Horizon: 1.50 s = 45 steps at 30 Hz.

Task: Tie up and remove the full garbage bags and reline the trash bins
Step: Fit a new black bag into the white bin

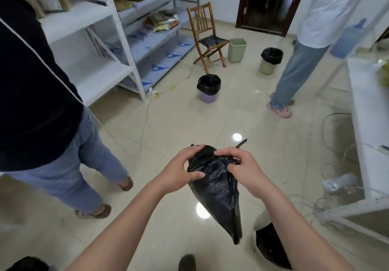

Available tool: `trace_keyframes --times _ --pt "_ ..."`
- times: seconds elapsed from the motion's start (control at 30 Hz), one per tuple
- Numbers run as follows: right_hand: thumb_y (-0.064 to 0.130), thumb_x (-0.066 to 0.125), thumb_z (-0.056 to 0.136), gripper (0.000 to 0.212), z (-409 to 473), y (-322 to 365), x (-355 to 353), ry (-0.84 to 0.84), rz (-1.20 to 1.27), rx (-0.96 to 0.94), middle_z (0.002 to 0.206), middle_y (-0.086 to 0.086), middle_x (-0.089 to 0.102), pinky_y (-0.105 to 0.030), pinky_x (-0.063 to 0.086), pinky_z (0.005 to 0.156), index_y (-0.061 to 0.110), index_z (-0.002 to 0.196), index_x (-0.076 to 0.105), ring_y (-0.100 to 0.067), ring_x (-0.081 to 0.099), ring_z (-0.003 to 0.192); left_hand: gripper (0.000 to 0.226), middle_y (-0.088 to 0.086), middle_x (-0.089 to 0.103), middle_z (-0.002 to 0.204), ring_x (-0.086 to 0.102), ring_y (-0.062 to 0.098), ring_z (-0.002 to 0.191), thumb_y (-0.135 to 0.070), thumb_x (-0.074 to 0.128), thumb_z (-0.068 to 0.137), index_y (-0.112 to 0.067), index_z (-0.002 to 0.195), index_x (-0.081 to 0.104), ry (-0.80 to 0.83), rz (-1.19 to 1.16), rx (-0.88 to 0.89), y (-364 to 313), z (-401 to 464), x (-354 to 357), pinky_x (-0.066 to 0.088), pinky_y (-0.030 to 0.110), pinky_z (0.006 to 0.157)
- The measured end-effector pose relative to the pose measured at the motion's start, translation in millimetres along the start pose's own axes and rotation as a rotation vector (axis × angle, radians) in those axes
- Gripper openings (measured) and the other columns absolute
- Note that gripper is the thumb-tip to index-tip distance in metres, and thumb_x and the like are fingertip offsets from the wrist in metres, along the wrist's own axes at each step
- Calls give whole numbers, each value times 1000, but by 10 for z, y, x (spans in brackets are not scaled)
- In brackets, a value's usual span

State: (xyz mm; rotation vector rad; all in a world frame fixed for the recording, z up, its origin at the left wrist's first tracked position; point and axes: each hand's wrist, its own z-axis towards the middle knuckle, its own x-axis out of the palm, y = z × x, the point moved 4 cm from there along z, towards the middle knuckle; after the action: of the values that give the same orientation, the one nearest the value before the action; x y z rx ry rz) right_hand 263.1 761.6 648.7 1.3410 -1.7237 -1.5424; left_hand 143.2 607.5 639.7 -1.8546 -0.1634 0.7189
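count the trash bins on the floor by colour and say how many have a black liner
Green bins: 2, a square one with no liner and a round one with a black liner
Purple bins: 1, with a black liner
Total: 3 bins, 2 lined

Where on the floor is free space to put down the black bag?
Bare tiles lie ahead of the black bag, between it and the purple bin. The right side is crowded: cables and a power strip beside the white table.
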Motion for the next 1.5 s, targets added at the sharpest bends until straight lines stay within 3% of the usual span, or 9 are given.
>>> trace_keyframes --times 0.27,0.43,0.53,0.63,0.7,0.83,0.93,1.07,1.5 --pt "-17 34 71 67 735 544 -171 64 107 -52 107 4 71 -39 55 87 31 97 73 -24 66 101 95 -23 42 135 65 8 74 -4 74 81 -53 145 24 293 -96 25 -274 949 -317 52 20 71" --pt "-14 39 82 62 1437 534 -660 -47 87 -39 105 3 71 -40 55 80 37 98 72 -25 67 88 19 -4 70 80 65 8 69 -5 71 84 -20 96 71 277 -137 -80 -352 1782 -347 52 22 64" --pt "-14 44 87 58 2014 520 -951 -79 144 -29 112 1 69 -32 58 77 35 99 72 -15 67 86 4 2 66 83 58 1 60 -6 72 83 -8 81 71 140 -31 -73 -398 2426 -469 48 17 63" --pt "-17 40 82 64 2633 620 -1193 -10 117 -44 120 4 64 -34 57 72 34 106 70 -16 65 88 25 -4 57 110 51 4 58 -4 76 78 -10 100 66 62 59 -35 -561 3060 -609 43 12 60" --pt "-18 35 77 69 3011 737 -1340 51 75 -58 122 3 63 -46 54 81 32 112 67 -30 62 100 52 -7 63 98 55 2 57 0 75 78 -21 123 58 111 -35 -26 -731 3421 -681 43 10 56" --pt "-18 35 73 75 3757 1049 -1645 134 1 -97 119 7 63 -33 52 84 36 117 62 -28 59 105 78 -16 57 124 58 -3 109 4 69 82 -37 141 40 216 -136 47 -1017 4137 -826 49 15 84" --pt "-16 38 77 73 4256 1155 -1851 142 -25 -102 118 9 61 -25 50 77 40 119 60 -21 60 96 65 -3 59 101 60 10 91 -5 69 85 -41 135 47 176 -111 -21 -1050 4653 -955 50 18 68" --pt "-13 44 84 64 4942 1138 -2147 -5 44 -77 119 7 60 -28 49 68 40 116 62 -9 57 74 6 2 70 85 67 16 82 -14 68 88 -19 89 71 153 -59 -78 -1008 5449 -1118 57 37 83" --pt "10 67 87 31 7078 1313 -3311 -416 31 106 118 10 62 -9 46 66 29 112 63 -4 61 81 18 -2 59 62 53 15 54 -13 60 94 -14 76 57 -44 -158 -209 -1315 8359 -1837 45 30 59"
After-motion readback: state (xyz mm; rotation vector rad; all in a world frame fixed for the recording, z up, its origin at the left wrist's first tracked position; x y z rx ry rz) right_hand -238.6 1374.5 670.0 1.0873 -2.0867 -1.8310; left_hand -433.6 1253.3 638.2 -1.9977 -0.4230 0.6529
